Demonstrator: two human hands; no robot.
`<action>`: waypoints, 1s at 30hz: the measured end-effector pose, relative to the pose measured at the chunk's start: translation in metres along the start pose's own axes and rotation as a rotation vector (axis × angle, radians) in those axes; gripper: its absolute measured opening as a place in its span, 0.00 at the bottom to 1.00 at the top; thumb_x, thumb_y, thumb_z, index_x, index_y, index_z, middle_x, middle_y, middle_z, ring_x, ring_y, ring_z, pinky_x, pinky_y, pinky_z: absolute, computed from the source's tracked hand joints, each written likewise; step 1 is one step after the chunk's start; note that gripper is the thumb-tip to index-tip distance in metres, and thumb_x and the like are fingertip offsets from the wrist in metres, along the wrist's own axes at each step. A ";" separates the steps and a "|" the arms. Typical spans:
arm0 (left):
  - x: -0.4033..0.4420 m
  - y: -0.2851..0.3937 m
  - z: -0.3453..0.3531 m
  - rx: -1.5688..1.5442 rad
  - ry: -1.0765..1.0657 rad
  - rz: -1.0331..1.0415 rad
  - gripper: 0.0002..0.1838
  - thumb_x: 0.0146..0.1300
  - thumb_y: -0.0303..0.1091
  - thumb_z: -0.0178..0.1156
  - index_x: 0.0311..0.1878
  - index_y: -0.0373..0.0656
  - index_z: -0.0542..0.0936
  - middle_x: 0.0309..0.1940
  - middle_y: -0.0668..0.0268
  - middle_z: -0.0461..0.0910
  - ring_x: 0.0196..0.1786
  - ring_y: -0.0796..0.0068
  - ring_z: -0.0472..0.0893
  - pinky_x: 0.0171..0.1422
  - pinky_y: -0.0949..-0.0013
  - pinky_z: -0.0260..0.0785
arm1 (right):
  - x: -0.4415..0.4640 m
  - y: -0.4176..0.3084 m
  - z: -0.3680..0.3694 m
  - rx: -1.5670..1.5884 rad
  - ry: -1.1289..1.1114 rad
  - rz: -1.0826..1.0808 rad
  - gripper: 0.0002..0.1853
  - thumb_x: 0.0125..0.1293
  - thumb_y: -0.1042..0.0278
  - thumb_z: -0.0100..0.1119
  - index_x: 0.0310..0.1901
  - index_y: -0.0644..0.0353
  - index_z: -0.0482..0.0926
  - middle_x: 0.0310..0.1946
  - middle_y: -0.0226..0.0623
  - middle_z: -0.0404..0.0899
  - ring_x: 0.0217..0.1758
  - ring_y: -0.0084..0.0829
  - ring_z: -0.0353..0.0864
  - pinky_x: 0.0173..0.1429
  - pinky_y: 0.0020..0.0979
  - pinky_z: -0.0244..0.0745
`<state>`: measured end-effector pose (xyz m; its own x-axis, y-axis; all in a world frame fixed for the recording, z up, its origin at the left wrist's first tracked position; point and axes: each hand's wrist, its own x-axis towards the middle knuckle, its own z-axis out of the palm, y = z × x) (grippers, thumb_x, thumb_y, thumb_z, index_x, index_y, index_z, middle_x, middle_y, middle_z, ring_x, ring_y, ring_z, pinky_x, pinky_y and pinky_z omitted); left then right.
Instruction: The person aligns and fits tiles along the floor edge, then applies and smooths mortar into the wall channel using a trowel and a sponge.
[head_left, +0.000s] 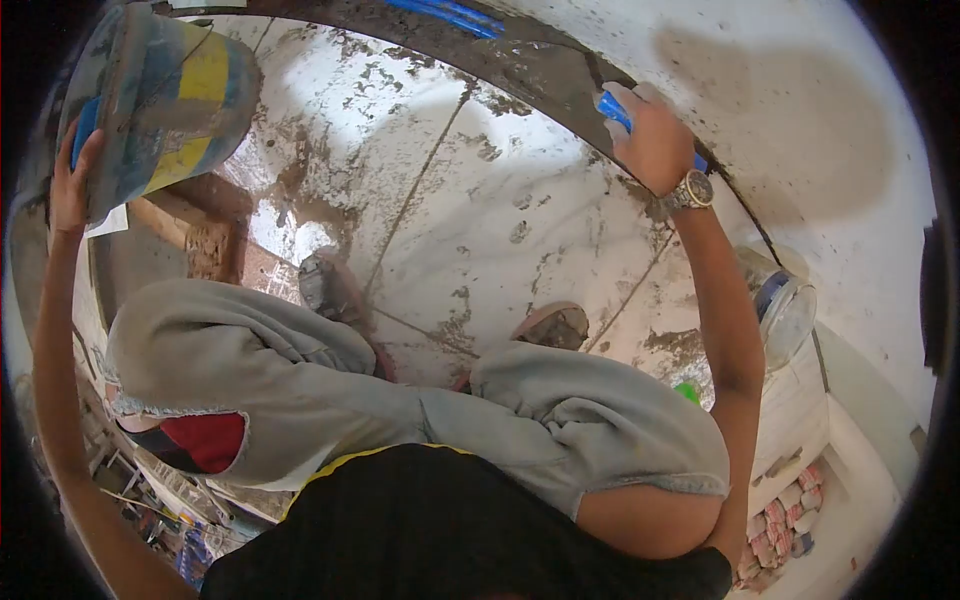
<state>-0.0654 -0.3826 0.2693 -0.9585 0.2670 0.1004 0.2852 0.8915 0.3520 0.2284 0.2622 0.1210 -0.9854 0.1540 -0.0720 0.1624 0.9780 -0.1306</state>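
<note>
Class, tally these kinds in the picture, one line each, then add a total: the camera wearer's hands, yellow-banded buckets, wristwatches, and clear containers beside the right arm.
Hands (left hand, right hand): 2
Yellow-banded bucket: 1
Wristwatch: 1
Clear container: 1
Total: 5

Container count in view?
2. The bucket is upper left, by the left hand; the clear container is beside the right arm, partly covered by it. More may be hidden in the lower-left clutter.
</note>
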 end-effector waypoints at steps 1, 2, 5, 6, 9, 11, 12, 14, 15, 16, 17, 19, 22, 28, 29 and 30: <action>0.000 -0.002 -0.001 0.003 0.001 0.000 0.46 0.60 0.66 0.59 0.72 0.42 0.66 0.65 0.53 0.70 0.64 0.63 0.73 0.70 0.66 0.61 | 0.001 0.002 0.002 0.003 0.001 -0.001 0.24 0.59 0.64 0.62 0.59 0.48 0.76 0.50 0.40 0.78 0.51 0.45 0.80 0.50 0.47 0.79; 0.000 -0.003 0.000 -0.014 0.004 -0.018 0.46 0.59 0.66 0.59 0.72 0.41 0.66 0.65 0.53 0.70 0.65 0.63 0.72 0.70 0.66 0.61 | 0.002 0.004 0.005 -0.001 -0.035 -0.036 0.25 0.58 0.63 0.62 0.59 0.47 0.75 0.51 0.40 0.78 0.52 0.45 0.80 0.51 0.47 0.79; 0.002 -0.002 0.004 -0.032 -0.001 -0.023 0.47 0.59 0.67 0.59 0.72 0.42 0.65 0.66 0.53 0.70 0.65 0.63 0.73 0.70 0.65 0.61 | 0.005 0.009 0.008 0.014 -0.098 -0.036 0.25 0.58 0.62 0.62 0.59 0.47 0.76 0.52 0.41 0.79 0.52 0.45 0.80 0.51 0.46 0.79; 0.001 -0.002 0.003 -0.026 -0.008 -0.019 0.46 0.59 0.67 0.59 0.72 0.42 0.65 0.66 0.53 0.70 0.65 0.62 0.73 0.70 0.65 0.61 | 0.007 0.009 0.008 0.038 -0.124 -0.011 0.25 0.57 0.62 0.63 0.59 0.46 0.76 0.52 0.41 0.79 0.52 0.45 0.80 0.51 0.45 0.79; 0.000 -0.008 0.001 -0.049 -0.009 -0.046 0.47 0.58 0.68 0.59 0.72 0.43 0.65 0.65 0.52 0.70 0.65 0.61 0.73 0.70 0.65 0.62 | 0.010 0.031 0.017 0.116 0.009 -0.091 0.23 0.56 0.65 0.64 0.57 0.49 0.78 0.46 0.43 0.81 0.48 0.49 0.79 0.51 0.45 0.76; -0.001 -0.002 0.000 0.002 0.006 -0.038 0.48 0.58 0.68 0.59 0.72 0.43 0.65 0.65 0.52 0.71 0.64 0.61 0.74 0.70 0.65 0.62 | 0.010 0.042 0.018 0.120 -0.010 -0.108 0.23 0.56 0.65 0.64 0.56 0.50 0.79 0.45 0.43 0.82 0.48 0.49 0.79 0.51 0.45 0.76; -0.001 0.000 0.001 0.048 0.017 -0.027 0.48 0.57 0.69 0.59 0.73 0.43 0.65 0.65 0.52 0.71 0.64 0.60 0.74 0.70 0.65 0.62 | 0.010 0.045 0.018 0.120 -0.031 -0.121 0.22 0.56 0.66 0.64 0.55 0.51 0.79 0.44 0.44 0.82 0.48 0.49 0.80 0.51 0.45 0.75; 0.000 -0.003 0.002 0.034 0.016 -0.025 0.48 0.57 0.69 0.59 0.72 0.43 0.65 0.65 0.52 0.71 0.64 0.60 0.74 0.70 0.65 0.62 | 0.013 0.048 0.024 0.110 -0.017 -0.135 0.22 0.57 0.65 0.64 0.56 0.50 0.79 0.44 0.44 0.82 0.48 0.49 0.80 0.52 0.45 0.75; 0.001 -0.005 0.002 0.021 0.012 -0.022 0.48 0.57 0.69 0.60 0.72 0.43 0.65 0.65 0.52 0.70 0.65 0.60 0.73 0.70 0.64 0.62 | 0.013 0.050 0.027 0.103 -0.005 -0.148 0.22 0.57 0.65 0.63 0.56 0.50 0.79 0.44 0.44 0.82 0.48 0.49 0.80 0.52 0.46 0.75; 0.001 -0.008 0.003 0.020 0.011 -0.019 0.48 0.57 0.69 0.60 0.72 0.43 0.65 0.65 0.52 0.70 0.65 0.60 0.73 0.70 0.64 0.62 | 0.015 0.053 0.031 0.102 -0.005 -0.145 0.22 0.57 0.65 0.63 0.56 0.50 0.79 0.44 0.44 0.82 0.48 0.49 0.80 0.52 0.46 0.75; 0.002 -0.009 0.003 -0.009 0.011 -0.036 0.48 0.57 0.69 0.59 0.72 0.43 0.66 0.66 0.52 0.70 0.65 0.60 0.73 0.70 0.64 0.61 | 0.019 0.056 0.035 0.064 -0.039 -0.144 0.22 0.57 0.65 0.63 0.56 0.50 0.79 0.44 0.44 0.82 0.48 0.49 0.80 0.52 0.46 0.75; 0.003 -0.009 0.000 -0.033 0.010 -0.049 0.47 0.57 0.69 0.59 0.72 0.44 0.67 0.66 0.52 0.70 0.66 0.60 0.72 0.71 0.64 0.61 | 0.022 0.059 0.043 0.030 -0.070 -0.141 0.22 0.58 0.64 0.62 0.56 0.50 0.79 0.44 0.44 0.82 0.48 0.49 0.80 0.52 0.46 0.75; 0.002 0.000 0.003 -0.022 0.010 0.025 0.47 0.57 0.68 0.59 0.71 0.43 0.67 0.66 0.52 0.70 0.66 0.60 0.72 0.71 0.64 0.61 | 0.019 0.056 0.040 -0.031 -0.138 -0.016 0.21 0.59 0.62 0.61 0.56 0.50 0.79 0.45 0.45 0.82 0.48 0.49 0.80 0.52 0.46 0.75; 0.000 -0.002 0.001 -0.026 -0.029 -0.016 0.46 0.60 0.66 0.59 0.71 0.41 0.66 0.66 0.51 0.70 0.66 0.61 0.72 0.71 0.64 0.60 | -0.015 0.064 0.031 0.238 -0.009 0.066 0.18 0.59 0.58 0.61 0.51 0.50 0.79 0.40 0.46 0.83 0.46 0.51 0.81 0.48 0.49 0.77; 0.000 -0.001 0.001 -0.022 -0.025 -0.033 0.45 0.60 0.66 0.59 0.71 0.41 0.66 0.66 0.52 0.70 0.66 0.61 0.72 0.71 0.64 0.60 | -0.020 0.062 0.031 0.194 -0.014 0.108 0.18 0.59 0.58 0.61 0.51 0.50 0.80 0.40 0.46 0.83 0.45 0.52 0.81 0.48 0.48 0.77; -0.001 0.001 0.001 -0.019 -0.022 -0.049 0.45 0.60 0.65 0.59 0.71 0.40 0.66 0.65 0.52 0.70 0.66 0.62 0.72 0.71 0.64 0.60 | -0.023 0.061 0.032 0.150 -0.018 0.151 0.18 0.59 0.57 0.61 0.51 0.50 0.80 0.40 0.47 0.83 0.45 0.52 0.82 0.48 0.48 0.77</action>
<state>-0.0639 -0.3819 0.2679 -0.9708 0.2318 0.0620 0.2379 0.8967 0.3734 0.2629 0.3136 0.0830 -0.9486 0.2932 -0.1190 0.3149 0.9120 -0.2627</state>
